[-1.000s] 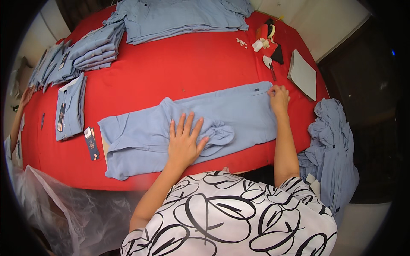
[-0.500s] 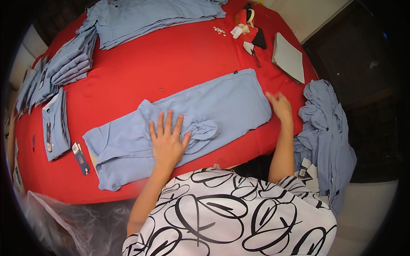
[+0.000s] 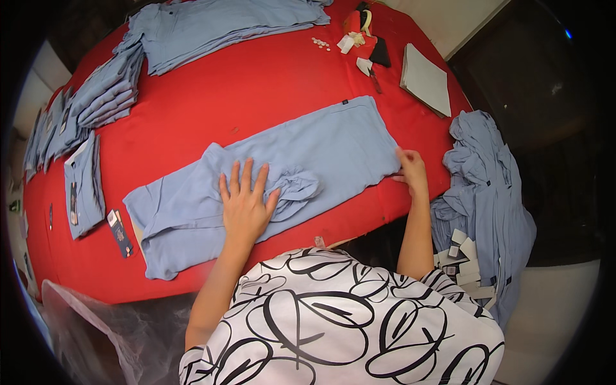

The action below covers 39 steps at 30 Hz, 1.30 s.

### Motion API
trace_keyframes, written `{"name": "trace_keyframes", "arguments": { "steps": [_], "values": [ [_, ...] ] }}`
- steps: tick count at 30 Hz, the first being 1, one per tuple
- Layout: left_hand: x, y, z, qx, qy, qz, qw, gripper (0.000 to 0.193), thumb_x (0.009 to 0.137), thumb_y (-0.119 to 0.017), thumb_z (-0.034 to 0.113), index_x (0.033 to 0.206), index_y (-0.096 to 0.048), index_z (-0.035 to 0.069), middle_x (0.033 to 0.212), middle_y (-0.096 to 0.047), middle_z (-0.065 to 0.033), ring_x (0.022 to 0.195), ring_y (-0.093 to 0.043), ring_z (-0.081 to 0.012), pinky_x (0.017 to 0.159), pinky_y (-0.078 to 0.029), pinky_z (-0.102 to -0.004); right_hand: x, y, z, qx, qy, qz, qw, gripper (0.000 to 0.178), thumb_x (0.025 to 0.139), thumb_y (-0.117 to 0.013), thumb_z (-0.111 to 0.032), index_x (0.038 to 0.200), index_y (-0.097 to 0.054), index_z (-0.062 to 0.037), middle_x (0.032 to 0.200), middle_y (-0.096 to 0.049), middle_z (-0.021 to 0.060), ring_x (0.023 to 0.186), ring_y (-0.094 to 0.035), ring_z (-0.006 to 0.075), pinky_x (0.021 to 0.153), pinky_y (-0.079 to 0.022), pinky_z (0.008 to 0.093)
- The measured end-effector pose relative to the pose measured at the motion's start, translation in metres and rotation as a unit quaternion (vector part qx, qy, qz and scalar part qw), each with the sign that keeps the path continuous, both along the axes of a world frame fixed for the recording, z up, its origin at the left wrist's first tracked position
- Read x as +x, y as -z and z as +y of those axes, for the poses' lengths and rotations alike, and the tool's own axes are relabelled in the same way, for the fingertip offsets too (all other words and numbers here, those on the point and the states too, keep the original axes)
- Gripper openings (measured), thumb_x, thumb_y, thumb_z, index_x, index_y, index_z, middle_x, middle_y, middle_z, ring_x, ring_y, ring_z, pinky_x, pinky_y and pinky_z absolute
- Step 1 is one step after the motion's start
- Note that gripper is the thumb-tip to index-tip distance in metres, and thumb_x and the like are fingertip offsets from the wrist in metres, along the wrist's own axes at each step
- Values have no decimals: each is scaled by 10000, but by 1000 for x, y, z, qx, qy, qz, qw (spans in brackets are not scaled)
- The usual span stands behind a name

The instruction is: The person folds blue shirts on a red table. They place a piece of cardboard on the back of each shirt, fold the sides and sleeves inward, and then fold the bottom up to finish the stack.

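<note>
A light-blue shirt lies part-folded in a long strip across the red table, with a sleeve bunched near its middle. My left hand rests flat on it, fingers spread, just beside the bunched sleeve. At the shirt's right end my right hand pinches the near corner of the hem between thumb and fingers. A pale strip shows under the left end of the cloth, and a dark hang tag lies next to that end.
Folded blue shirts are stacked at the far left, with one tagged folded shirt nearer. More shirts lie flat at the back. A paper pad, small scissors and buttons sit far right. Loose shirts hang at right.
My right hand has come down from beside the shirt's right end and closed on its near corner. My left hand stays flat on the cloth. The whole view has shifted slightly.
</note>
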<state>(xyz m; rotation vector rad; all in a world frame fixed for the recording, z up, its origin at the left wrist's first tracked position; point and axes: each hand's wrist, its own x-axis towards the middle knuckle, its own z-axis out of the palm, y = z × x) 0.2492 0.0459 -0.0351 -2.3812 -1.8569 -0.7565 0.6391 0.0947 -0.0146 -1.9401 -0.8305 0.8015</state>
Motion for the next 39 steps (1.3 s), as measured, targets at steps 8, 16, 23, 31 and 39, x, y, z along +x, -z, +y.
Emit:
{"name": "trace_keyframes", "arguments": {
  "steps": [8,16,23,31,39],
  "values": [
    [24,-30,-10,36,29,5,999,475,899,-654,333,1330,-604,140,1442,-499,-114,1348,-422,-349,1122,-261,-589,31,40,22,92,-168,-48,980,479,808,-720,-196,1172,-586,85,1009,-671,233,846,-680,323,722,-538,361],
    [55,16,-14,58,-7,-284,957,398,900,-571,59,1298,-574,37,1364,-521,-185,1268,-481,-362,1099,-358,-482,-176,-40,-26,203,-493,-366,763,483,780,-649,-48,1254,-560,-14,1380,-507,226,1184,-518,385,974,-476,459],
    [18,-14,-35,115,-111,-321,933,401,852,-495,-87,1230,-591,4,1242,-561,-184,1137,-537,-356,959,-460,-413,-175,-6,-29,116,-598,-71,789,446,894,-676,-386,1156,-644,-27,1389,-522,224,1174,-549,378,1011,-454,424],
    [57,-29,-46,-7,-20,-132,991,298,788,-733,108,1075,-668,68,1055,-593,-115,965,-548,-329,814,-459,-408,-100,24,37,106,-417,-113,895,239,940,-620,-137,1128,-641,10,848,-623,41,712,-587,108,626,-516,263],
    [60,-37,-63,-36,-75,-50,995,481,745,-789,201,1166,-635,27,1204,-562,-154,1098,-522,-359,925,-441,-453,-119,11,30,18,-438,-286,852,364,904,-696,-216,1135,-624,56,835,-627,51,772,-608,141,696,-518,301]
  ]
}}
